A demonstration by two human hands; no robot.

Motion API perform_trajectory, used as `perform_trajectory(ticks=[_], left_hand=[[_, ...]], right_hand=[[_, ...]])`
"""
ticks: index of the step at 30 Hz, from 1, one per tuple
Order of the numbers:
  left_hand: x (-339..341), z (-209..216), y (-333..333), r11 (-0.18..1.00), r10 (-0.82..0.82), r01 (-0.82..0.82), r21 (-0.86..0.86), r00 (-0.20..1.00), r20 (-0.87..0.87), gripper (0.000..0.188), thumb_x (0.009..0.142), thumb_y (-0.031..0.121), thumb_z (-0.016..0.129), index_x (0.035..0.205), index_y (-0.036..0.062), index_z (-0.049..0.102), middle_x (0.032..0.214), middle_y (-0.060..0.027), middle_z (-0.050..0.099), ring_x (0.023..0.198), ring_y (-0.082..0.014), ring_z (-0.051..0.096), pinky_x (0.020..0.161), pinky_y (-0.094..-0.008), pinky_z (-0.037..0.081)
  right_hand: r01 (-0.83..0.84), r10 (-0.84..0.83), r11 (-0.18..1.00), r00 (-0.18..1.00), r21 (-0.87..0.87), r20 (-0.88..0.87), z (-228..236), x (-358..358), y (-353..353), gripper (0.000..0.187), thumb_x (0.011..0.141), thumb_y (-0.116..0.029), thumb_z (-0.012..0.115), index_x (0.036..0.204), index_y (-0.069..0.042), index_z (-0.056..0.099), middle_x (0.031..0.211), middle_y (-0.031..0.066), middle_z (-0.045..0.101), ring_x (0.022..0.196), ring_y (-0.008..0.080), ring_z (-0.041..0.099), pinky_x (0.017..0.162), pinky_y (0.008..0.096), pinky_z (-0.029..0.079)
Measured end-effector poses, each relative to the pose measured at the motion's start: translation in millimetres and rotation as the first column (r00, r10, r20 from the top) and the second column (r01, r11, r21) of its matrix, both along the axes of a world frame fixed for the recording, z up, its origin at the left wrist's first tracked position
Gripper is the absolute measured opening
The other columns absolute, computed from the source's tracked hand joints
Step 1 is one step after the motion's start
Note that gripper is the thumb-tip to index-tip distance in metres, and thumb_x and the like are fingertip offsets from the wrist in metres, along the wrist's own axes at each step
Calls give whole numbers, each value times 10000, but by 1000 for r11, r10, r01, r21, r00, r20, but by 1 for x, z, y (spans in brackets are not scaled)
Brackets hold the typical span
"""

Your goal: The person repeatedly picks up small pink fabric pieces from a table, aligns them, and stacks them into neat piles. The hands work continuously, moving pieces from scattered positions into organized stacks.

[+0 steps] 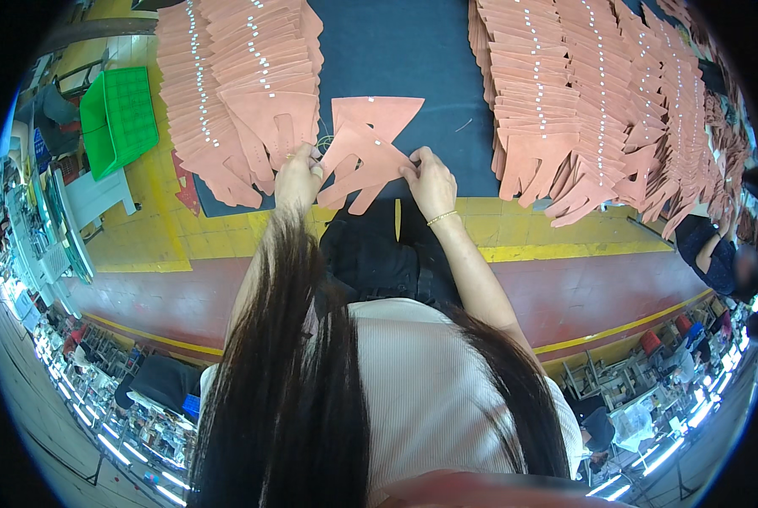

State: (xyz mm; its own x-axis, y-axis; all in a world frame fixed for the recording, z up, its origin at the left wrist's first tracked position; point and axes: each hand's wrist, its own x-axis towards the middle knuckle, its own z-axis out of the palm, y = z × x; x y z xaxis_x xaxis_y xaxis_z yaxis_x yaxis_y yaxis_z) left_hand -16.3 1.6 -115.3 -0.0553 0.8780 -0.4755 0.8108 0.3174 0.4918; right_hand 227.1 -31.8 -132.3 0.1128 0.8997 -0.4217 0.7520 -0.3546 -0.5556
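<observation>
A salmon-pink cut leather piece [364, 161] with several pointed tabs lies on the dark blue table top [396, 51], over a second like piece [379, 110]. My left hand [298, 178] pinches its left edge. My right hand [430, 182], with a thin gold bracelet at the wrist, pinches its right edge. Both hands sit at the near edge of the table, close in front of my body. Long dark hair hangs over my left forearm.
Overlapping rows of the same pink pieces with small white tags lie at left [235, 85] and right [582, 102]. A green plastic crate [121, 118] stands at far left. Another person's dark sleeve [713, 250] shows at right. Yellow floor lines run below.
</observation>
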Motion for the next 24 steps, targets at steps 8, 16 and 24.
perform_trajectory(ticks=[8,16,24], left_hand=[[-5,0,-2,980,-130,140,143,988,-79,253,802,145,691,1019,39,615,909,-145,636,914,-351,610,786,-439,483],[6,1,10,959,-194,197,203,980,-38,305,803,124,708,1090,62,623,1008,-147,636,973,-316,597,830,-411,488],[44,40,57,569,-725,769,292,636,-264,421,740,143,756,1147,118,653,1310,-156,504,1216,-403,457,1023,-450,385]], right_hand=[[-94,63,972,988,216,144,-1,-11,7,304,767,-232,769,991,-89,623,983,99,550,937,299,559,820,425,432],[-73,50,983,990,169,134,-5,-21,8,215,783,-189,738,938,-97,621,888,81,583,895,288,561,801,424,414],[-122,156,965,978,233,-136,23,-11,-5,141,870,-76,576,994,-123,529,885,121,600,800,387,632,661,501,506]])
